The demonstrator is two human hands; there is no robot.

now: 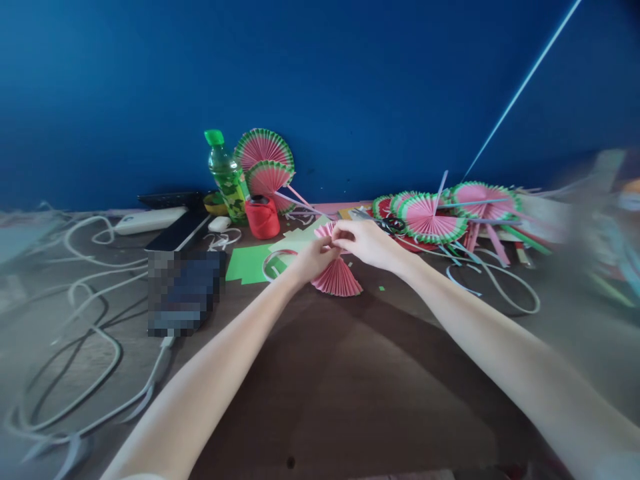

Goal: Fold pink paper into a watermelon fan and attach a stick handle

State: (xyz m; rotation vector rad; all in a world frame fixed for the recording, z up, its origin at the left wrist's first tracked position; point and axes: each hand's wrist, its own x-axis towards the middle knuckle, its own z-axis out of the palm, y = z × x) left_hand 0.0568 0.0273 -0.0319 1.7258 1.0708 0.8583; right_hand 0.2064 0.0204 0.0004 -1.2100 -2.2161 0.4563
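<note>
Both of my hands meet over the middle of the brown table [350,400]. My left hand [313,259] and my right hand [365,243] pinch the top of a pink pleated paper fan [337,279], which spreads downward onto the table. Fingers of both hands are closed on its folded centre. A sheet of green paper [246,263] lies just left of my left hand, with a paler green piece [300,237] behind it.
Finished pink-and-green paper fans lie in a pile [450,213] at the right; two more [265,163] lean on the blue wall. A green bottle [227,177], a red spool [262,217], a phone [185,293] and white cables [90,373] sit at the left.
</note>
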